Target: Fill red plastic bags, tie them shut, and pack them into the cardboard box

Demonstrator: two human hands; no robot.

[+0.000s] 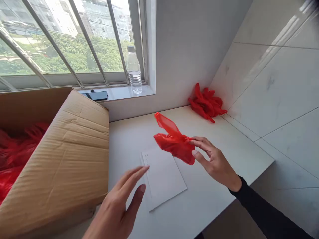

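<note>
A red plastic bag is above the white table, over the far part of a white booklet. My right hand is at the bag's right end, its fingers and thumb pinching the edge. Two loops of the bag stick out to the left. My left hand hovers left of the booklet with fingers stretched out and thumb apart, and nothing is in it. More red bags lie in a crumpled pile in the back corner.
On the left stands an open cardboard box with red bags inside. A water bottle and a phone rest on the windowsill. The white table ends at the lower right, and a tiled wall rises on the right.
</note>
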